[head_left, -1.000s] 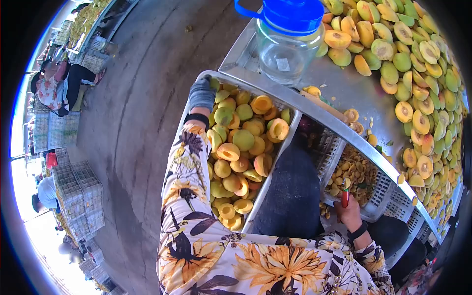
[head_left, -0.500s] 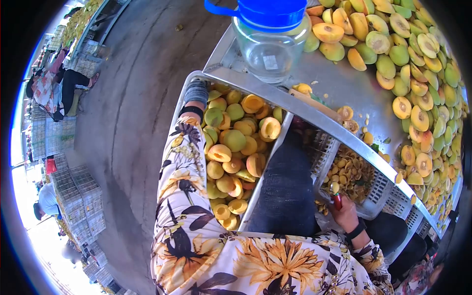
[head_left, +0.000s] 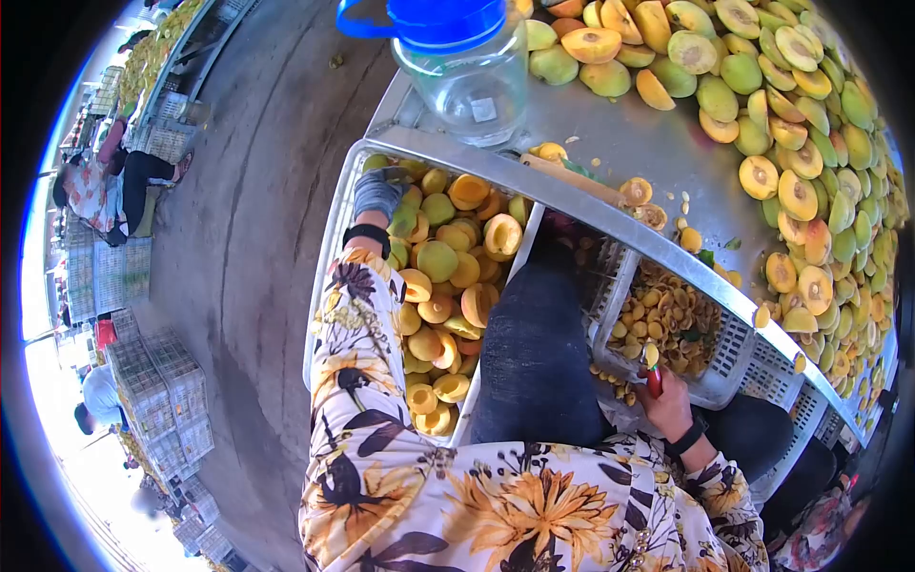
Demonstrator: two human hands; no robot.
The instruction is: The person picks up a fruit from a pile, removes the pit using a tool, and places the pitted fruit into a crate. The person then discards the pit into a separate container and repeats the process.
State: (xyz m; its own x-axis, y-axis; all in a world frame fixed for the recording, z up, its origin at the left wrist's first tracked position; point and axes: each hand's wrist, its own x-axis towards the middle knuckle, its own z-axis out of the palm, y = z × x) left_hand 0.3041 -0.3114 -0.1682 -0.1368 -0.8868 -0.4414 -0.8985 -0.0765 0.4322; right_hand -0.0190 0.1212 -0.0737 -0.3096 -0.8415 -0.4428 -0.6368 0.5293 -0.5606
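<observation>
My left hand (head_left: pixel 379 191), in a grey glove, reaches into the far left corner of a white crate (head_left: pixel 325 276) full of halved yellow-green stone fruit (head_left: pixel 437 258). Its fingers are down among the fruit and mostly hidden. Low over my lap, my right hand (head_left: pixel 669 408) is closed around the red handle of a small tool (head_left: pixel 655 381). A rounded yellowish piece shows at the tool's upper end. Just beyond that hand stands a basket (head_left: pixel 726 383) holding pits and fruit scraps (head_left: pixel 667 319).
A metal table (head_left: pixel 610 124) borders the crate, heaped with halved fruit (head_left: pixel 801 191) on the right. A blue-lidded clear jar (head_left: pixel 467 91) stands near its corner. A wooden piece (head_left: pixel 572 181) lies along the edge. Across the floor, a person (head_left: pixel 100 191) sits beside stacked crates (head_left: pixel 162 391).
The view has shifted, so the table and crate appear further left. My left hand has moved a little inward over the fruit. My right hand still grips the red-handled tool.
</observation>
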